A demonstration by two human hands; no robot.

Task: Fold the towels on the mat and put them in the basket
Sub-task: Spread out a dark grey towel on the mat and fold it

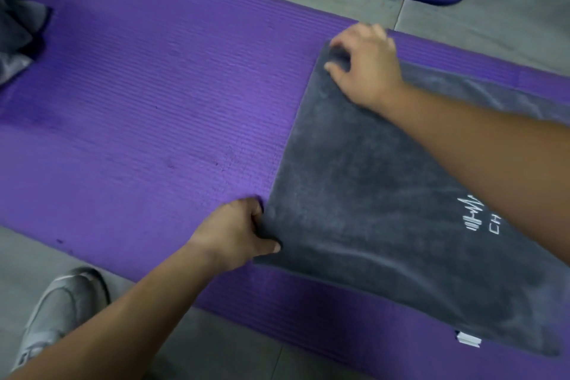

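You are at the fold itself, with one grey towel [370,179] spread flat on the right-hand part of the purple mat [138,102]. It takes up most of the mat's width there and runs out of view to the right.

Your left hand [237,231] pinches the towel's corner nearest the mat's near edge, thumb on top and fingers curled under the cloth. Your right hand [364,68] grips the corner towards the mat's far edge, fingers bent down over it and bunching it a little. Both hands therefore hold the towel's short edge, the one facing the bare middle of the mat.

A paler band of cloth shows along the towel's side by the mat's far edge. It may be a layer underneath, but I cannot tell, so I cannot say how many folds are already in.

My reading is that the next move is to lift this held edge and carry it over towards the mat's right end, laying it onto the part with the white stitched logo [476,216] and the small white tag [468,340]. That calls for raising both corners together and keeping the edge taut, so the corners land square.

More grey towels [15,25] lie crumpled at the mat's far left end, so the task looks far from done. No basket is in view. A light shoe [58,315] stands on the floor just off the mat's near edge.
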